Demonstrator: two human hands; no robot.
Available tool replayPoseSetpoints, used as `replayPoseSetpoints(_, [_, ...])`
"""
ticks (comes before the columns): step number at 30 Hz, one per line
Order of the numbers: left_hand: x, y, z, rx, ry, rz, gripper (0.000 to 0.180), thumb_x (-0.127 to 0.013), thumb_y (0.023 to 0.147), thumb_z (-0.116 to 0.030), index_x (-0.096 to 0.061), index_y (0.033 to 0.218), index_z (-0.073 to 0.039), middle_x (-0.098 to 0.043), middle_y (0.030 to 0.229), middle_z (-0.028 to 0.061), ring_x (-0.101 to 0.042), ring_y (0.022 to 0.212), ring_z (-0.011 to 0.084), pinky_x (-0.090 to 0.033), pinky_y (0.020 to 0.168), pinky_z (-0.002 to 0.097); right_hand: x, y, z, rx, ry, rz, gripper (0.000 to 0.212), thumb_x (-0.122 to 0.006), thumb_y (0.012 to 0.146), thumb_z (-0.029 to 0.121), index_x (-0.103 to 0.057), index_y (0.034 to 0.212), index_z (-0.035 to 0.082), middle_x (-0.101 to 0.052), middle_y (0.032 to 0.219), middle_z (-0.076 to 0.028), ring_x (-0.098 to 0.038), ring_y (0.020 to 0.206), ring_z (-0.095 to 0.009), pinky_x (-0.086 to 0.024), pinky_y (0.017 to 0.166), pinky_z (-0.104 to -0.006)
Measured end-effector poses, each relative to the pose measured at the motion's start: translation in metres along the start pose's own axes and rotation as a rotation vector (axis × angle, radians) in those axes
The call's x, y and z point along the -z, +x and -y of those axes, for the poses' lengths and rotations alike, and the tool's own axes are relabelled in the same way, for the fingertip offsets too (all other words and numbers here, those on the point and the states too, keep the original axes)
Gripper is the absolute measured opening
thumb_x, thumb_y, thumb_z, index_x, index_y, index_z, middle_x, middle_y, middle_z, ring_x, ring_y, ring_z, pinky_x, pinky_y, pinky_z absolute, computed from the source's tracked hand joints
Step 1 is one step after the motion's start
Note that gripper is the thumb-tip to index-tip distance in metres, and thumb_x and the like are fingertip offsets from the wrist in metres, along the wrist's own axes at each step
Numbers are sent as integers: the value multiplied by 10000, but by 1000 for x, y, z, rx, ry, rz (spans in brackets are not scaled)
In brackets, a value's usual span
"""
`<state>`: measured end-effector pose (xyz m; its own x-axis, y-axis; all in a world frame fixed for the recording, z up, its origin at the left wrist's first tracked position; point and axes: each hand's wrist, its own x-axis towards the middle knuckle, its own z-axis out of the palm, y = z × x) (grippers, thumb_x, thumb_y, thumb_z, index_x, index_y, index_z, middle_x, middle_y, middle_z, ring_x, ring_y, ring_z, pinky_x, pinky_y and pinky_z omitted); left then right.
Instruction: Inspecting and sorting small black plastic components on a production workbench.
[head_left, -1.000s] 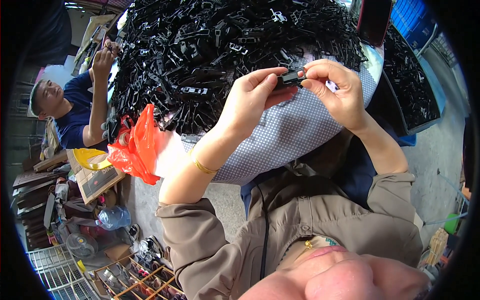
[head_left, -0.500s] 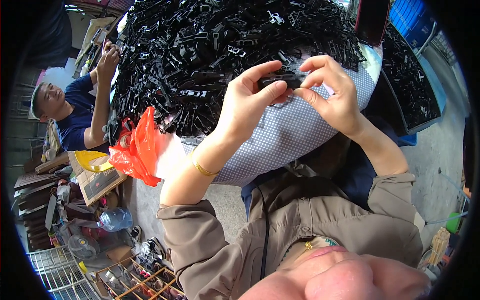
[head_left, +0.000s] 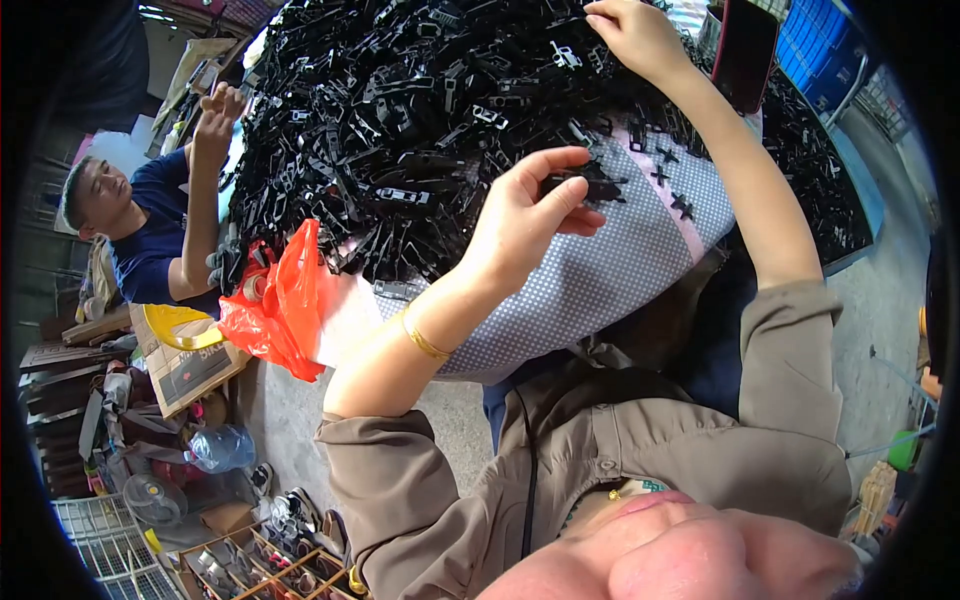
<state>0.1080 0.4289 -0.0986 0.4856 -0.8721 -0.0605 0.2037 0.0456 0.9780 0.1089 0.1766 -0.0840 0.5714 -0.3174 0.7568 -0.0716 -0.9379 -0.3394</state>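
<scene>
My left hand [head_left: 530, 215] pinches a small black plastic part [head_left: 603, 189] between thumb and fingers, above the grey-and-white patterned cloth [head_left: 600, 285]. Away at the far side, my right hand [head_left: 640, 40] hovers over the pile's far right edge with its fingertips drawn together. Whatever those fingers may hold is too small to make out. A big heap of black plastic parts [head_left: 370, 130] covers most of the table. To the right of my left hand, a few small cross-shaped black pieces [head_left: 682, 207] lie apart on the cloth.
A red plastic bag [head_left: 285, 310] hangs at the table's left edge beside a yellow handle-like strip [head_left: 175, 325]. A co-worker [head_left: 150, 230] sits at the left, hands raised. A dark phone-like slab [head_left: 745, 55] stands far right, near more black parts [head_left: 815, 170].
My right hand has left the black part and moved away to the far side of the heap. My left hand keeps the part, shifted slightly right. Cross-shaped pieces on the cloth are now uncovered.
</scene>
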Motion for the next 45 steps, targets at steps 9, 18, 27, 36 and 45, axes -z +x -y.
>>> replayPoseSetpoints(9, [4, 0, -2, 99, -148, 25, 352, -468, 915, -83, -417, 1234, 58, -581, 964, 153, -641, 852, 212, -549, 759, 299, 1, 10, 22, 23, 159, 384, 191, -680, 675, 212, -642, 732, 34, -635, 719, -147, -624, 662, -295, -493, 606, -361])
replayPoseSetpoints(18, [9, 3, -8, 129, -364, 28, 344, -359, 917, -36, -401, 1235, 88, -568, 1051, 240, -596, 1010, 319, -499, 898, 345, 55, -56, 54, 341, 304, 50, 221, -609, 770, -39, -637, 978, 33, -652, 956, -106, -653, 856, -194, -531, 722, -285])
replayPoseSetpoints(27, [7, 3, -6, 274, -401, 120, 311, -327, 931, -29, -426, 1194, 103, -552, 1056, 258, -611, 967, 335, -533, 864, 362, 83, -110, 64, 694, 211, 106, 206, -627, 668, -14, -636, 873, -12, -637, 921, -136, -632, 846, -289, -545, 726, -350])
replayPoseSetpoints(36, [8, 3, 0, 325, -417, 102, 315, -347, 935, -39, -415, 1205, 110, -550, 1055, 263, -612, 966, 327, -548, 842, 339, 76, -114, 60, 813, 155, 70, 243, -690, 666, 92, -638, 881, -8, -640, 948, -138, -627, 888, -283, -550, 735, -375])
replayPoseSetpoints(45, [9, 0, -3, 349, -403, 98, 330, -364, 938, -53, -393, 1223, 112, -542, 1060, 260, -607, 977, 336, -550, 829, 332, 73, -111, 63, 835, 186, 50, 239, -694, 677, 105, -634, 877, -12, -642, 948, -143, -627, 899, -290, -549, 747, -386])
